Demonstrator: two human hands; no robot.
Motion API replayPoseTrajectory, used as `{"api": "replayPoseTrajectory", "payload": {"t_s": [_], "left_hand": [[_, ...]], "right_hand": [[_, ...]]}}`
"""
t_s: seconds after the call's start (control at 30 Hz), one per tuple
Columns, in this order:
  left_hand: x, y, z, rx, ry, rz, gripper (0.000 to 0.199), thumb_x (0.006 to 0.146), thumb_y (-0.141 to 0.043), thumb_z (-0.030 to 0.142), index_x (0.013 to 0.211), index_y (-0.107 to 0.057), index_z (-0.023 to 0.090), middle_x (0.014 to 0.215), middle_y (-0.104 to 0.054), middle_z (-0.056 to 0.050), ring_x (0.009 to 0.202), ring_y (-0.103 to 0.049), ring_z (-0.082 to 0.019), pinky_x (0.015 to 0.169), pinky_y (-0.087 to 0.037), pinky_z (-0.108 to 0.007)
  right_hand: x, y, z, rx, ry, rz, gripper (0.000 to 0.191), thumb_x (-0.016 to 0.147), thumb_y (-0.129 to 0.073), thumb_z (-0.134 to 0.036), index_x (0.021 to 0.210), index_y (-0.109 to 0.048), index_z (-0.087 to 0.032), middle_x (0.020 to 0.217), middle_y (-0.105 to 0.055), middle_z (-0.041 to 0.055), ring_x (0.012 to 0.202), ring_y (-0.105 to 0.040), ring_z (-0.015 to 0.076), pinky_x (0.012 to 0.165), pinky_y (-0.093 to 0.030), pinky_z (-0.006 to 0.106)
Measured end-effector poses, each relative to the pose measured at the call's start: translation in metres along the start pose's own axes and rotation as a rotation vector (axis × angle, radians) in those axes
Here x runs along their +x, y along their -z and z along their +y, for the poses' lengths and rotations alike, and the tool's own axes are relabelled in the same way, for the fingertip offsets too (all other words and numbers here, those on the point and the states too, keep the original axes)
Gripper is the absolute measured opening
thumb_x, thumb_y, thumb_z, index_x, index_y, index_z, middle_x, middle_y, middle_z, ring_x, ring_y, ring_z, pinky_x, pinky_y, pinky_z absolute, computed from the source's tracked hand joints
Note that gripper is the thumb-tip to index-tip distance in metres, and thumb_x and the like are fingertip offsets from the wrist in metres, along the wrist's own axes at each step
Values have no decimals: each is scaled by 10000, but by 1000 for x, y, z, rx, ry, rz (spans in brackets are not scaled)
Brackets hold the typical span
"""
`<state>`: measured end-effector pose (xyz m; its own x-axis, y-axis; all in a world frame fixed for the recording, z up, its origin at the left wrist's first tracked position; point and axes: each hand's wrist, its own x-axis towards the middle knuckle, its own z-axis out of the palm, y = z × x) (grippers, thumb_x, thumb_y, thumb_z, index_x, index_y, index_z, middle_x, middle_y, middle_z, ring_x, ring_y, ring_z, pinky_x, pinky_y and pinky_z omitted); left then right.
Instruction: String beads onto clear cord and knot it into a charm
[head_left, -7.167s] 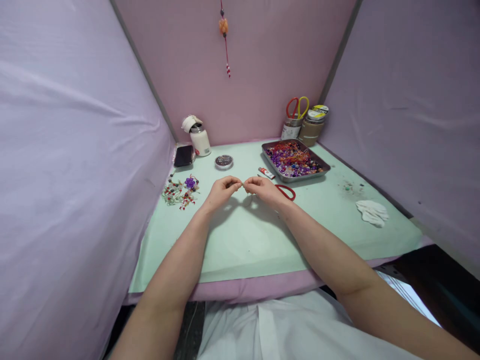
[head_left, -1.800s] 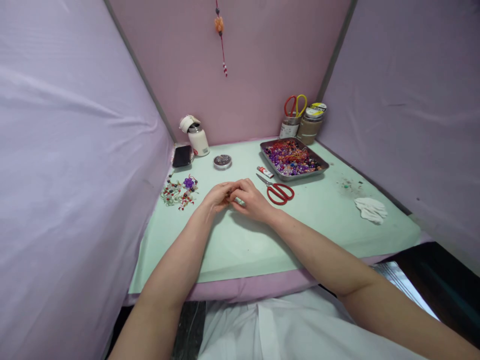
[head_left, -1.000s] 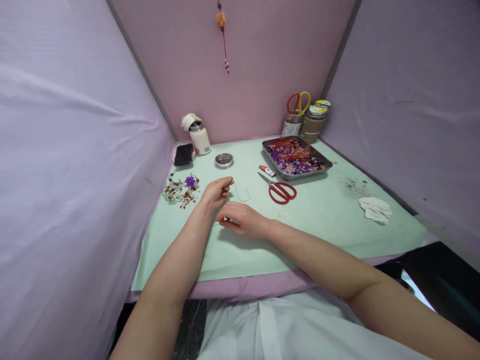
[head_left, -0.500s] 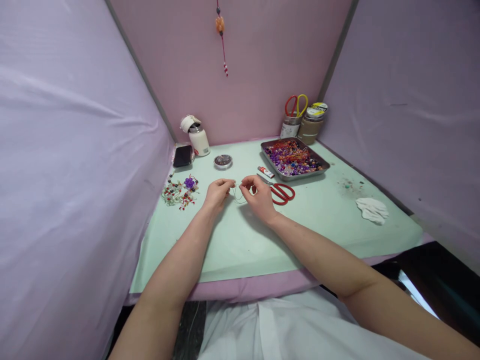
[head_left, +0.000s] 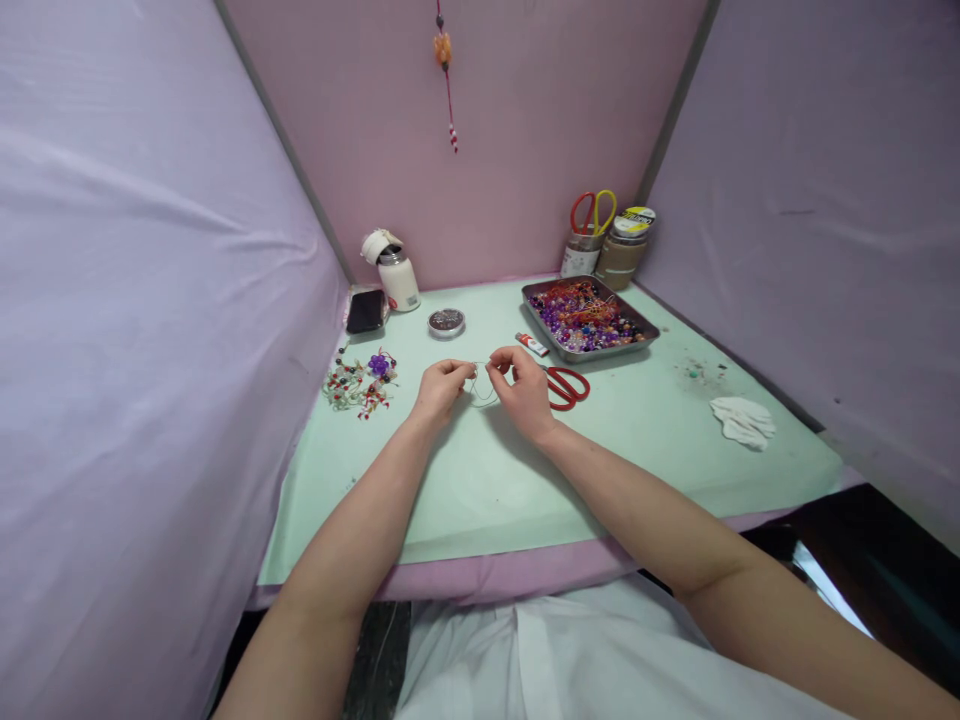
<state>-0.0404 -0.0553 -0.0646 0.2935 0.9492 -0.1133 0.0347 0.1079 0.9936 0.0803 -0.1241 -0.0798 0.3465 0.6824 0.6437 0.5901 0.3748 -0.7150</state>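
Note:
A thin pale cord point(head_left: 484, 403) hangs in a loop between my two hands, just above the green tabletop point(head_left: 465, 500). My left hand point(head_left: 444, 388) pinches it between thumb and forefinger. Facing it, my right hand point(head_left: 521, 392) is closed in a pinch on the cord too, and a short stretch runs straight across the gap. Whether a bead or knot sits at the fingertips is too small to tell. Red-handled scissors point(head_left: 570, 388) lie right beside my right hand, which hides their blades.
Behind my right hand are a lighter point(head_left: 532, 344) and a metal tray point(head_left: 600, 352) of beads and cords. A round case point(head_left: 446, 322) lies at the middle back. Beaded strings point(head_left: 360, 385) lie at left, near a phone point(head_left: 366, 312) and a bottle point(head_left: 399, 280). A white glove point(head_left: 744, 422) lies at right.
My right hand has moved slightly right and away from my left, so the gap between the fingertips is wider and the cord spans it.

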Motion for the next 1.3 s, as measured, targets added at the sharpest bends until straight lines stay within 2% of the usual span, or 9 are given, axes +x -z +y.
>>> {"api": "replayPoseTrajectory", "payload": {"t_s": [0.27,0.37,0.47,0.63,0.8,0.97,1.13,1.3], "left_hand": [[0,0,-1,-7,-1,-4,157,629,-707,287,639,-633,148,616,-566,0,508,-386,-71,504,-294,-236],[1,0,-1,-8,-12,-13,157,632,-706,289,648,-637,149,627,-572,-1,514,-395,-73,507,-300,-235],[1,0,-2,-8,-33,-45,156,629,-715,289,667,-654,151,630,-580,-2,530,-415,-79,519,-315,-234],[0,-2,-3,14,-78,-98,154,627,-729,274,723,-696,160,644,-601,1,570,-448,-94,556,-341,-236],[1,0,-2,121,-219,-142,125,664,-704,269,725,-708,160,652,-616,4,598,-459,-102,590,-346,-236],[1,1,0,194,-256,-163,115,667,-704,266,720,-717,165,671,-627,3,622,-469,-110,616,-354,-236],[1,1,-1,234,-269,-169,112,682,-684,262,714,-727,163,669,-633,-3,622,-478,-117,611,-356,-236],[2,1,-4,313,-291,-166,114,685,-674,247,724,-742,165,644,-632,-5,580,-440,-107,569,-324,-233]], "right_hand": [[0,0,3,-79,41,-62,56,842,-512,-179,877,-532,-217,820,-622,35,778,-551,195,749,-426,344],[0,-1,3,-69,3,-114,80,816,-528,-177,885,-540,-217,818,-634,35,792,-559,200,753,-425,350],[2,-2,5,66,-157,-120,117,788,-574,-234,900,-545,-215,831,-643,23,773,-576,183,739,-438,337],[10,-3,14,476,-617,-181,337,643,-715,-333,899,-541,-199,763,-619,-13,695,-566,137,638,-425,271],[17,4,14,596,-739,-308,373,599,-749,-361,891,-604,-180,730,-607,-10,606,-515,103,532,-382,239],[20,12,7,663,-769,-399,356,564,-767,-345,862,-656,-186,669,-581,-31,558,-459,79,501,-355,221],[18,9,11,635,-743,-402,356,611,-747,-379,910,-672,-199,657,-577,-37,541,-452,79,505,-350,224],[16,6,12,519,-654,-354,266,672,-696,-396,831,-709,-183,607,-567,-28,553,-453,100,508,-330,238]]}}
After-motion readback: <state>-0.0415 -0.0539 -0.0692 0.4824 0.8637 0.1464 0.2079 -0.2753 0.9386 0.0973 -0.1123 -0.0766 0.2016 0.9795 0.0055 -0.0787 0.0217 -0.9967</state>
